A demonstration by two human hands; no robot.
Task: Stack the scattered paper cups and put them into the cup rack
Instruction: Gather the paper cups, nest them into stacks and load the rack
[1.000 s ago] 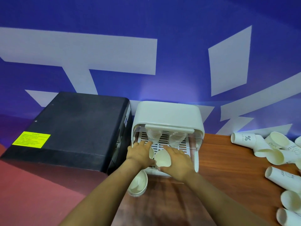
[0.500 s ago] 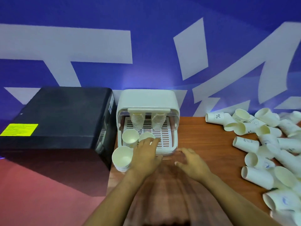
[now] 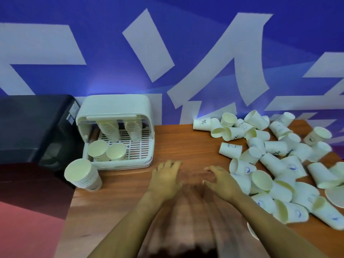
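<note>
Head view: left hand (image 3: 165, 178) and right hand (image 3: 222, 180) hover over the table (image 3: 182, 146), fingers spread, holding nothing. Scattered cups (image 3: 275, 164) lie just right of the right hand; a careless reach could roll some off the edge. Farther left, a loose stack (image 3: 83, 175) stands outside the cup rack (image 3: 115, 131).

— Cups and rack? — Paper cups (image 3: 275, 164), right of frame: white, small blue printed marks, cream insides. Cup rack (image 3: 115, 116): off-white, slotted white tray.
— Surroundings? — Table (image 3: 182, 142) reddish-brown woodgrain; wall (image 3: 111, 53) blue with white shapes; box (image 3: 33, 120) at left black.
</note>
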